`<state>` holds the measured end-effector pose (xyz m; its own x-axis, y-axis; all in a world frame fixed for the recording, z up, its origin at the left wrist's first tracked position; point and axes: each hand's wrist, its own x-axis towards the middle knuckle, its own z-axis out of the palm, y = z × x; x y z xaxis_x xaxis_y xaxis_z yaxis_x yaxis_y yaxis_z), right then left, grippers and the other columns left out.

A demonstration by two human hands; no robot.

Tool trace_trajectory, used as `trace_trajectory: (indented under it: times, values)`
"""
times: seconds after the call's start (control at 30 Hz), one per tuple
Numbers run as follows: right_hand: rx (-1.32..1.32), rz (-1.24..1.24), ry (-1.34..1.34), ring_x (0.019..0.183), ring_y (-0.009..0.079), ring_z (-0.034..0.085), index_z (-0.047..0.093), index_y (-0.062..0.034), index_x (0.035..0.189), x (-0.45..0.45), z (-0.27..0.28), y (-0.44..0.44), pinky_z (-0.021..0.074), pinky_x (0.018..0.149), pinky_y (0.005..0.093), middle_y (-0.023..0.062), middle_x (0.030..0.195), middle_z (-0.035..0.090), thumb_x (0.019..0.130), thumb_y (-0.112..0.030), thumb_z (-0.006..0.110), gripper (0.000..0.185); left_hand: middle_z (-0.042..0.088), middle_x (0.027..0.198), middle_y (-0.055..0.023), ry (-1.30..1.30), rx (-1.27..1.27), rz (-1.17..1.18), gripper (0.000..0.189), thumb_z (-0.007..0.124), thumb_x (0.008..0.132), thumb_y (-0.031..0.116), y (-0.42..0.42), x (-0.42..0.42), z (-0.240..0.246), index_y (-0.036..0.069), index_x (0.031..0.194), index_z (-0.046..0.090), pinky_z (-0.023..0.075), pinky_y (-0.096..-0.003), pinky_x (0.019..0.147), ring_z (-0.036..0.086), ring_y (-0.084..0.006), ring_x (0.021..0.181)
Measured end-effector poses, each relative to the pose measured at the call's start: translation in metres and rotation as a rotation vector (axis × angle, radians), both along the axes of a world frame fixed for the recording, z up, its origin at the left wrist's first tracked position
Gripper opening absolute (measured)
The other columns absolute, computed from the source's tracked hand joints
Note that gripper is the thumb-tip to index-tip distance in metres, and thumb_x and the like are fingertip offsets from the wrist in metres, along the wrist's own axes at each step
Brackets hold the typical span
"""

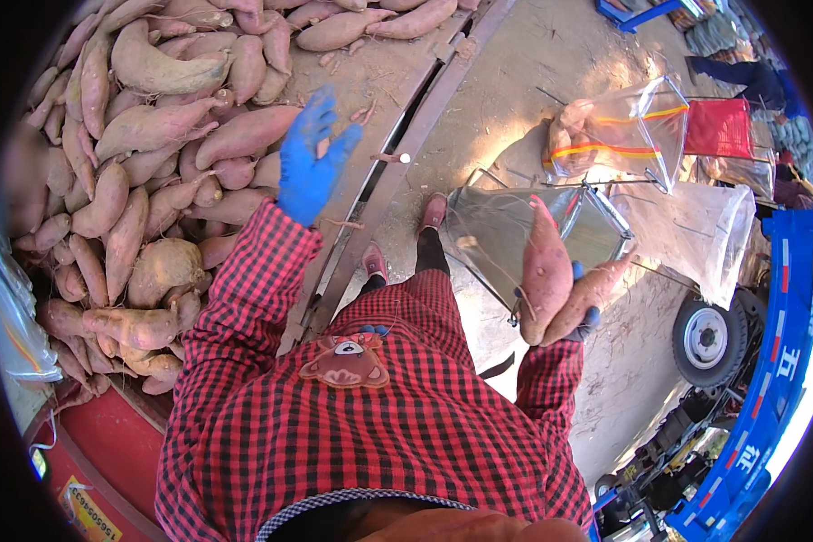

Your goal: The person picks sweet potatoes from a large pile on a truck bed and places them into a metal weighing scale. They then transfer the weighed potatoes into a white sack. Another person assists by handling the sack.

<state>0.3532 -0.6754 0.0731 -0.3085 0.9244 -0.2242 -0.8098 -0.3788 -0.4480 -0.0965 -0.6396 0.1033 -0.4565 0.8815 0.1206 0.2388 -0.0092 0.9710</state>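
My left hand (311, 159), in a blue glove, is raised at the near edge of a heap of sweet potatoes (152, 129). Its fingers are spread and it grips nothing; a small pale spot shows between thumb and fingers. My right hand (588, 324) holds two sweet potatoes, one plump and reddish (546, 271), the other slimmer and browner (589, 295). They hide most of that hand. Below them an open clear plastic bag (494, 230) hangs on a metal wire frame. To its right is another clear bag (691, 223).
The heap lies on a truck bed whose metal edge (406, 169) runs diagonally past my feet. A filled clear bag with orange stripes (603, 135) and a red bag (718, 129) are farther off. A blue truck (779, 325) with a wheel (708, 339) stands right. Another person's leg (738, 74) shows top right.
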Motion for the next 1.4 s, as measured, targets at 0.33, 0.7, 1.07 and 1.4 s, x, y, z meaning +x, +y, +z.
trace_trajectory:
  times: [0.33, 0.7, 1.07, 1.4]
  values:
    - [-0.341, -0.282, -0.522, 0.129, 0.0331, 0.039, 0.033, -0.0138, 0.145, 0.092, -0.112, 0.030, 0.0303, 0.105, 0.0538, 0.0142, 0.145, 0.038, 0.079, -0.057, 0.057, 0.082, 0.049, 0.130, -0.0084, -0.186, -0.207, 0.046, 0.047, 0.056, 0.095, 0.009, -0.065, -0.048, -0.047, 0.000, 0.138, 0.041, 0.0393, -0.0279, 0.100, 0.048, -0.0152, 0.116]
    - [-1.171, 0.103, -1.567, 0.070, 0.0285, 0.063, 0.055, -0.0033, 0.123, 0.102, -0.165, 0.062, 0.0515, 0.061, 0.0404, 0.0117, 0.092, 0.066, 0.079, -0.049, 0.070, 0.065, 0.053, 0.126, -0.0066, -0.214, -0.178, 0.193, 0.043, 0.056, 0.094, 0.007, -0.088, -0.061, -0.046, 0.000, 0.135, 0.045, 0.0421, -0.0258, 0.097, 0.052, -0.0127, 0.111]
    - [0.619, 0.714, -1.307, 0.073, 0.0157, 0.061, 0.051, -0.0016, 0.130, -0.317, -0.023, 0.132, 0.0500, 0.068, 0.0283, 0.0084, 0.086, 0.066, 0.086, -0.026, 0.067, 0.053, 0.059, 0.111, -0.0140, -0.019, -0.260, 0.364, 0.047, 0.069, 0.085, 0.016, -0.140, -0.053, -0.035, -0.004, 0.124, 0.053, 0.0489, -0.0315, 0.084, 0.058, -0.0195, 0.097]
    - [0.494, 0.909, -0.878, 0.122, 0.0315, 0.051, 0.024, -0.0036, 0.146, -0.390, -0.102, 0.123, 0.0433, 0.100, 0.0402, 0.0190, 0.133, 0.050, 0.074, -0.020, 0.074, 0.090, 0.054, 0.122, -0.0160, 0.922, -0.308, 0.082, 0.057, 0.068, 0.076, 0.023, -0.109, -0.058, -0.040, 0.006, 0.129, 0.053, 0.0425, -0.0443, 0.092, 0.053, -0.0327, 0.110]
